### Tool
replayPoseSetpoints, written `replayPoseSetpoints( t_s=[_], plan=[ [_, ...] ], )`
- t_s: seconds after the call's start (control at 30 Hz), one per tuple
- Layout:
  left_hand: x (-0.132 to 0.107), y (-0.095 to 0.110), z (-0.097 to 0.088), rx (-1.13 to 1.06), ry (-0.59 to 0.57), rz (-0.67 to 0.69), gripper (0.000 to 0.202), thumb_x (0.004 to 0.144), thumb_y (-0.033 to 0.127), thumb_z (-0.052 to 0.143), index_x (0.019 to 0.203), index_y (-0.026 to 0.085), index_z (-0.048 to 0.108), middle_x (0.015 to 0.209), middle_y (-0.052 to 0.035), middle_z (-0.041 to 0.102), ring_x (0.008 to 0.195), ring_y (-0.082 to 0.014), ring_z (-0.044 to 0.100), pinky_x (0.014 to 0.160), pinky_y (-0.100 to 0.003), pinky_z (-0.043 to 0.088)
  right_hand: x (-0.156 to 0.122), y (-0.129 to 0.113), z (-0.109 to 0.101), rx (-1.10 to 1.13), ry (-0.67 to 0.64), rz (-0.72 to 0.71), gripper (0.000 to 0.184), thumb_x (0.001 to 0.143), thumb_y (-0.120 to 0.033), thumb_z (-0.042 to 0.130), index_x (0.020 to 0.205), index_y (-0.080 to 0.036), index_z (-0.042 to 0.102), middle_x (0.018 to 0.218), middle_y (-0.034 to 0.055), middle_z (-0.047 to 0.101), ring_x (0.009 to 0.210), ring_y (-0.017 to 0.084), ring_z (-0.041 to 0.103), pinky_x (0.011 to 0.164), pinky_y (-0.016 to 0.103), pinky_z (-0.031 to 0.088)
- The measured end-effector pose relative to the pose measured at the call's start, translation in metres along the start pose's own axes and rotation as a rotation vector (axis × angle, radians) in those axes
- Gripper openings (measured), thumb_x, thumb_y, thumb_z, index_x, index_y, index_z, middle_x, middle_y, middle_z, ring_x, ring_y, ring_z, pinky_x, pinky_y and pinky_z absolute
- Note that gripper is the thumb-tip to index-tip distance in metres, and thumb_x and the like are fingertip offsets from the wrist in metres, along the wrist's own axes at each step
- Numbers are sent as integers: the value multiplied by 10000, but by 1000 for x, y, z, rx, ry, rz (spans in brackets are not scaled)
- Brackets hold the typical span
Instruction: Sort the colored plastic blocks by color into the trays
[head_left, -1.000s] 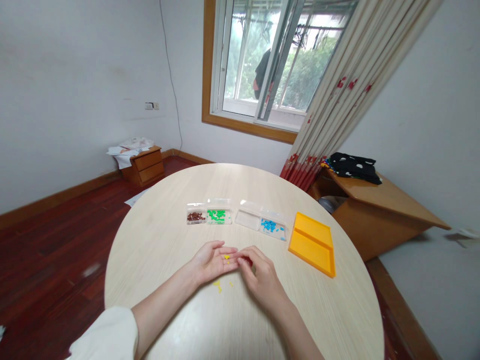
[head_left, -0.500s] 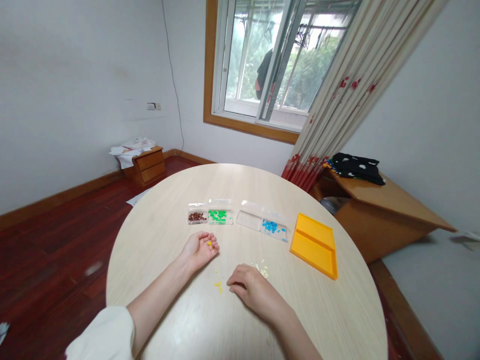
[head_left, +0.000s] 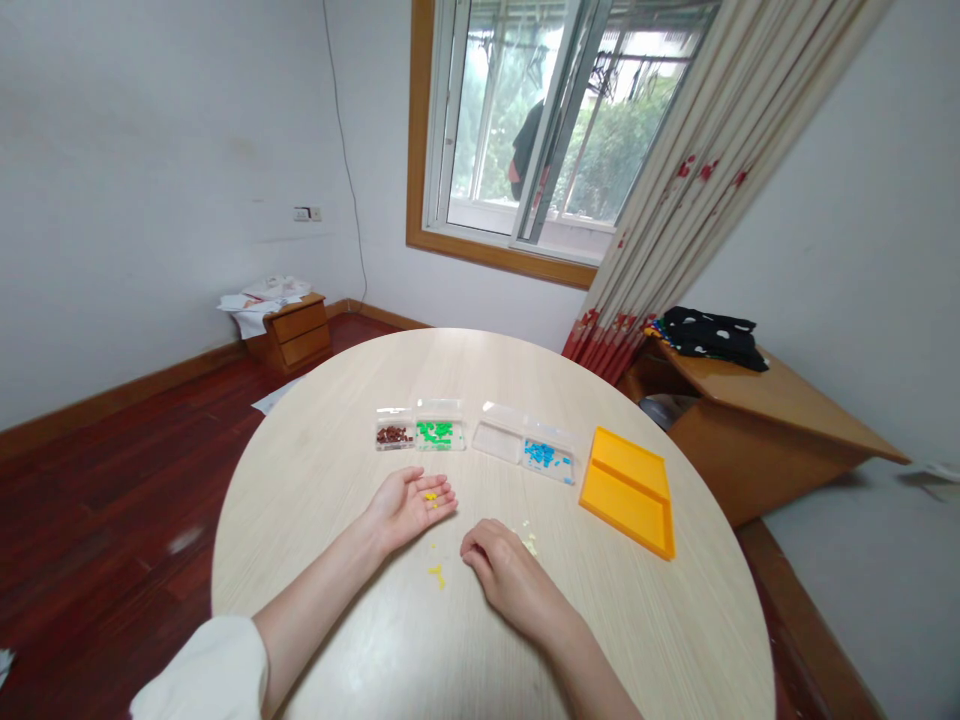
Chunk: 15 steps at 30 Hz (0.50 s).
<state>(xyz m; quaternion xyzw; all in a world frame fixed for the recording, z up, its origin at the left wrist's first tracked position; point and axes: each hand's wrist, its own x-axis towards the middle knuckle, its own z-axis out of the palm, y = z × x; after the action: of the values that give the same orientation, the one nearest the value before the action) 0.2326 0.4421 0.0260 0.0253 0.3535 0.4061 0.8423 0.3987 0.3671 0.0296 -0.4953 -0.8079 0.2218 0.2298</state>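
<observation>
Palm up above the table, my left hand has its fingers stretched out and slightly curled, carrying a few tiny yellow building pieces on them. To its right is my right hand, palm down, thumb and fingers drawn together; whatever may be between the fingertips is hidden. Loose yellow pieces lie on the table between the two hands. Pale cream pieces lie just beyond my right hand, which partly covers them.
Open clear boxes hold brown pieces, green pieces and blue pieces; one clear compartment shows no pieces. An open yellow case lies at the right of the round table. A wooden cabinet stands beyond the right edge.
My left hand has shifted a little right and opened flatter, with more yellow pieces showing on it. My right hand has moved slightly up and right, its fingers closing together.
</observation>
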Motion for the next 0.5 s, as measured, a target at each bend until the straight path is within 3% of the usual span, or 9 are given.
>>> replayPoseSetpoints(
  t_s=[0.1,0.23,0.37,0.5],
  plan=[
    [-4,-2,1,50,-60,-72,288,836,221,364,980,11,499,804,-204,601,779,-254,622,703,-384,503,5,-1,-2,85,151,-33,148,827,-82,449,771,-183,541,798,37,578,796,173,536,709,293,433],
    [-9,-6,4,118,-149,-162,387,852,282,355,1018,-34,505,834,-238,618,818,-273,629,755,-390,476,9,-2,0,158,330,-95,124,842,-108,456,816,-180,554,826,52,595,824,175,537,727,306,440],
    [-13,-11,5,155,-237,-215,427,860,303,333,943,-60,542,779,-233,626,744,-260,636,772,-373,462,11,-1,5,160,385,-119,133,837,-115,471,853,-187,582,830,53,618,820,176,546,723,314,451],
    [-12,-15,6,148,-209,-233,395,850,286,348,881,-49,555,745,-223,616,717,-255,627,757,-374,468,11,1,5,131,422,-111,143,841,-137,474,890,-181,601,839,61,636,812,178,558,724,326,457]
  ],
)
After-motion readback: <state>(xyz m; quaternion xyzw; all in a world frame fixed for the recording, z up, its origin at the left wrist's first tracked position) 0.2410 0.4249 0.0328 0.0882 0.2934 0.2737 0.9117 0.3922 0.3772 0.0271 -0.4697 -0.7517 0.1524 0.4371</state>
